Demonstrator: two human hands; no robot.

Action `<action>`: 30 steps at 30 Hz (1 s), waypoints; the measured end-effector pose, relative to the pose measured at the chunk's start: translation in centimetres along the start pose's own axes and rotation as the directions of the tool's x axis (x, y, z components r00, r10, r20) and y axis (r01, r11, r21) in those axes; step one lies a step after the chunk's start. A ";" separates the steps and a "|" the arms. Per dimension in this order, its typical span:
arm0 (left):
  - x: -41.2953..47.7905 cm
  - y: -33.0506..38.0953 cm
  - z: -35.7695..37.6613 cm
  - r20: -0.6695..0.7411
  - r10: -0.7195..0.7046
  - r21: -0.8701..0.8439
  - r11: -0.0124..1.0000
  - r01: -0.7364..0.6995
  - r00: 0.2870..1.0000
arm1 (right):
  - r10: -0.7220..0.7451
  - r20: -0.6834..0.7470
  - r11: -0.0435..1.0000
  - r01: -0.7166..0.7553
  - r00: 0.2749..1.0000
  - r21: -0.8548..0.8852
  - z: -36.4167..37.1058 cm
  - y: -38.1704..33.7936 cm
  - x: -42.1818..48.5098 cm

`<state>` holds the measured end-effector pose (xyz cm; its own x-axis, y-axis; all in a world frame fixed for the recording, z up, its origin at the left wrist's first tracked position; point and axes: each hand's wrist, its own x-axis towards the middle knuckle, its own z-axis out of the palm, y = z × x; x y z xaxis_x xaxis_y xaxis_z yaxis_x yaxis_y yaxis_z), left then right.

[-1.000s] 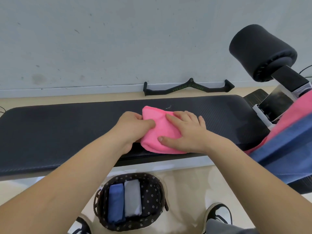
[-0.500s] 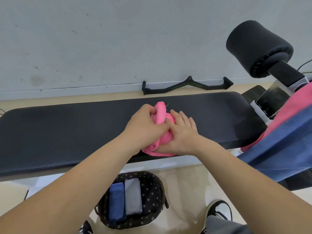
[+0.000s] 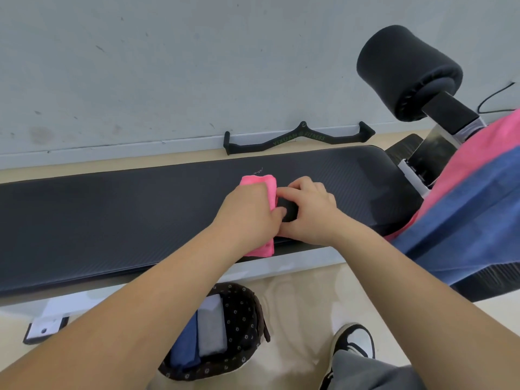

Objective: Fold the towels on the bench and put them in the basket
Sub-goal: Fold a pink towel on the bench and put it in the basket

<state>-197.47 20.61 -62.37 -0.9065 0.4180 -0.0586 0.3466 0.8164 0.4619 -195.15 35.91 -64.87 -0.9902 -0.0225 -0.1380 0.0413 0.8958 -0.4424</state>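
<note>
Pink towel (image 3: 257,182) — folded narrow, centre frame on the bench (image 3: 112,215). Left hand (image 3: 247,215) lies over it; grip or press, I cannot tell. Right hand (image 3: 309,209) — fingers curled, empty, just beside. Basket (image 3: 244,305), lower centre.

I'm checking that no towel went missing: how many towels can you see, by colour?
Pink: 2, the folded pink towel on the bench, the draped pink towel at right.
Blue: 2, the draped blue towel, the folded blue towel in the basket.
Grey: 1, the grey towel in the basket.
Total: 5.
</note>
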 end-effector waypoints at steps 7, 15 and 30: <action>0.1 -2.4 0.1 0.124 -0.027 -0.169 0.984 0.048 0.992 | 0.092 -0.062 0.924 -0.062 0.994 0.377 -0.1 0.0 0.6; -0.8 -2.4 1.3 -0.091 -0.152 -0.030 0.988 0.150 0.984 | 0.198 -0.134 0.905 -0.128 0.971 0.407 1.0 -1.2 1.1; -7.7 -4.7 -1.5 0.213 -0.161 -0.815 0.515 0.266 0.964 | -0.087 0.318 0.475 -0.241 0.944 0.846 0.4 -3.6 -4.2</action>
<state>-192.47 12.89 -62.74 -0.8783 0.3560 -0.3190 -0.2587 0.2073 0.9435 -191.08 32.61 -63.03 -0.8958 -0.2406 -0.3736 0.3718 0.0550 -0.9267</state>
